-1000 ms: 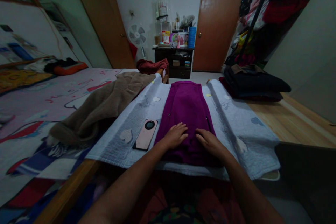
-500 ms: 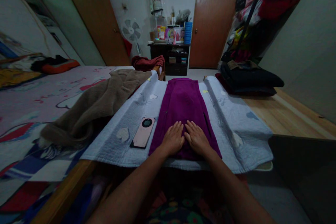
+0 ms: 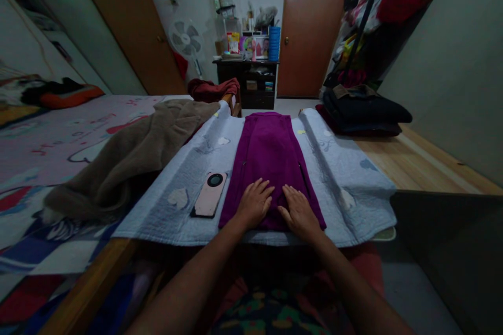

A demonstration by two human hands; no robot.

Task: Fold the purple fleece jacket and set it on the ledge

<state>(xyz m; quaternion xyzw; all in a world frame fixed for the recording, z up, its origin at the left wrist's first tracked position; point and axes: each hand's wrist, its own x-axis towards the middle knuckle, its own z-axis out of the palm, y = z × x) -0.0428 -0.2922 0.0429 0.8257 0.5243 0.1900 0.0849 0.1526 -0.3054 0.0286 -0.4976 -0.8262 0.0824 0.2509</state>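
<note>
A purple garment point(image 3: 268, 146), folded into a long panel with a zipped pocket slit along each side, lies flat in front of me. My left hand point(image 3: 254, 204) rests palm down on its near left part, fingers stretched out. On the near right part lies my right hand point(image 3: 301, 213), also flat with fingers extended and its thumb pointing inward. Neither hand grips the cloth. Under the garment spreads a light blue quilted cover point(image 3: 353, 167) with heart shapes. A pink phone point(image 3: 210, 196) with a round black camera ring sits on the cover, left of the garment.
A brown fleece piece point(image 3: 133, 154) is heaped on the bed point(image 3: 129, 110) at the left. Folded dark clothes point(image 3: 365, 110) are stacked on the wooden surface point(image 3: 424, 159) at the right. A fan point(image 3: 186, 37) and a dark cabinet point(image 3: 257, 84) stand at the back.
My hands have slid apart, the left a little leftward and the right outward, leaving a wider gap between them. The whole view has shifted slightly; the garment still lies flat.
</note>
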